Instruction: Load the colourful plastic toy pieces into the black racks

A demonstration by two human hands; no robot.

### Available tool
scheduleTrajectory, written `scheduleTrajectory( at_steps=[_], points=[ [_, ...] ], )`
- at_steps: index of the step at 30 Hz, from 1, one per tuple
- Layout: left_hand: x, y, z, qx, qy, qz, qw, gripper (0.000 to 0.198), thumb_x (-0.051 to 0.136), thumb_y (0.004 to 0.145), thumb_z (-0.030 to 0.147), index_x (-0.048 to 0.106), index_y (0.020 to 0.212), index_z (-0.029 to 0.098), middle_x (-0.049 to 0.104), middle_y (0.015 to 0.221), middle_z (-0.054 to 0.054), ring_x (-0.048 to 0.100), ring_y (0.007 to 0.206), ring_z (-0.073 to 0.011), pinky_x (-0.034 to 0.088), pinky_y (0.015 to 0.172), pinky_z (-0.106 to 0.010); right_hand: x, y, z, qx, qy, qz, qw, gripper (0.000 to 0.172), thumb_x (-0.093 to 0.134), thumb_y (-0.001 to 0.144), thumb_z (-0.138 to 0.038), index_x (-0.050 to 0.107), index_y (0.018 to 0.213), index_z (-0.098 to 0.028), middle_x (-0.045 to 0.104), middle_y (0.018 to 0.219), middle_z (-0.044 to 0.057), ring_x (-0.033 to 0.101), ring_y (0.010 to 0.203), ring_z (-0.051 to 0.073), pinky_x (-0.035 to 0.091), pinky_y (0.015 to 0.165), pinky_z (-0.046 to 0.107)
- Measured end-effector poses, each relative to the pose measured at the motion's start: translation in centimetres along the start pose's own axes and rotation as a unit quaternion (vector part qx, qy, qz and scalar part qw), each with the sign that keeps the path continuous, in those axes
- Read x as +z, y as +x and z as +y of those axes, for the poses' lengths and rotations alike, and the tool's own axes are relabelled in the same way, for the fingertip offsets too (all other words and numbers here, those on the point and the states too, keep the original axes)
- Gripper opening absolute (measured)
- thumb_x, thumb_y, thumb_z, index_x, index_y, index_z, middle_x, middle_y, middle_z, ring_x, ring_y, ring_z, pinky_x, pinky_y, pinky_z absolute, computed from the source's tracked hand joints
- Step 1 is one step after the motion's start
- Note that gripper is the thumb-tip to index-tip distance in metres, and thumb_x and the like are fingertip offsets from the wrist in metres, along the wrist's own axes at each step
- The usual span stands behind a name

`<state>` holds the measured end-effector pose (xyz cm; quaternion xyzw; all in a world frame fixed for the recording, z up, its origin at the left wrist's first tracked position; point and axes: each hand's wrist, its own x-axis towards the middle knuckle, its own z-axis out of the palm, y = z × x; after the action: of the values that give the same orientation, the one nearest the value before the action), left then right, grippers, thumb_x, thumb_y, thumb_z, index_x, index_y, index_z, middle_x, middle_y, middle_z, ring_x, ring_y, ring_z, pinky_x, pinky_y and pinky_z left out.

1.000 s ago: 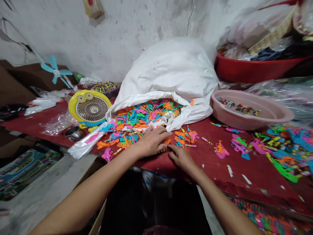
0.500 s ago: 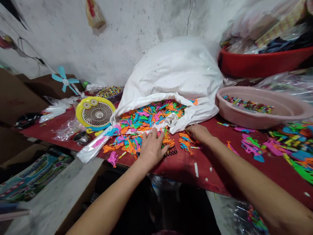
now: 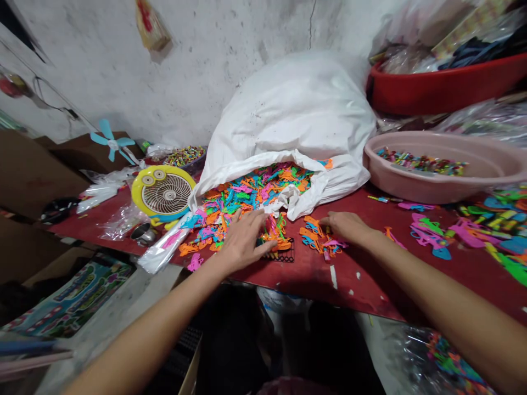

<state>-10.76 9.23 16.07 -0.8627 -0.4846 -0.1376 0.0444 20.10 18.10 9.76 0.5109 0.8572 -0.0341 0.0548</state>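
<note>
My left hand [image 3: 246, 240] lies open, fingers apart, over the front of a loose pile of small plastic toy pieces [image 3: 212, 225] in orange, blue, pink and green. Beneath its thumb side shows a black plastic grid [image 3: 287, 251], partly covered by pieces. My right hand [image 3: 345, 226] is low on the table, fingers stretched out to the left with their tips at a smaller heap of orange and blue pieces [image 3: 315, 235]; its thumb is hidden. Behind both hands, a big white sack [image 3: 296, 115] lies with its mouth towards me, full of the same pieces.
A pink basin [image 3: 436, 186] with small colourful sticks stands at right, below a red basin [image 3: 448, 82]. More pieces [image 3: 430, 236] lie on the red table [image 3: 370, 280] at right. A yellow fan [image 3: 164, 195], metal cup [image 3: 143, 234] and clear plastic bags [image 3: 162, 249] are at left.
My left hand has shifted slightly left and up, uncovering more of the black grid. My right hand has drawn slightly right, and more pieces show in the small heap beside it.
</note>
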Motion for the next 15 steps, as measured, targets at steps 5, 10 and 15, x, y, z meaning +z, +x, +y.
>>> scheduleTrajectory(
  at_steps=[5,10,15],
  points=[
    [1.1,4.4,3.2,-0.164,0.0,-0.029,0.986,0.061,0.054,0.087,0.062,0.053,0.134,0.022,0.062,0.128,-0.014,0.055,0.119,-0.0348,0.037,0.104,-0.058,0.0,1.1,-0.2,-0.012,-0.025,0.004,1.0,0.025,0.052,0.087,-0.021,0.073,0.101,-0.023,0.068,0.097,0.01,0.065,0.085,0.021,0.039,0.066,0.027],
    [2.2,6.5,3.2,-0.175,0.007,-0.083,0.981,0.04,0.055,0.088,0.057,0.073,0.104,0.025,0.071,0.108,-0.01,0.062,0.105,-0.032,0.037,0.1,-0.062,0.3,1.0,-0.1,-0.037,-0.047,0.016,0.998,0.026,0.051,0.088,-0.022,0.072,0.103,-0.023,0.066,0.099,0.01,0.064,0.082,0.02,0.037,0.064,0.026],
    [2.0,6.0,2.3,-0.028,-0.035,-0.113,0.993,0.036,0.061,0.085,0.057,0.074,0.097,0.025,0.072,0.098,-0.005,0.062,0.099,-0.0266,0.037,0.102,-0.057,0.8,1.0,0.2,-0.052,-0.053,0.028,0.997,0.025,0.051,0.088,-0.018,0.071,0.102,-0.021,0.068,0.099,0.011,0.064,0.086,0.022,0.039,0.066,0.027]
  ],
)
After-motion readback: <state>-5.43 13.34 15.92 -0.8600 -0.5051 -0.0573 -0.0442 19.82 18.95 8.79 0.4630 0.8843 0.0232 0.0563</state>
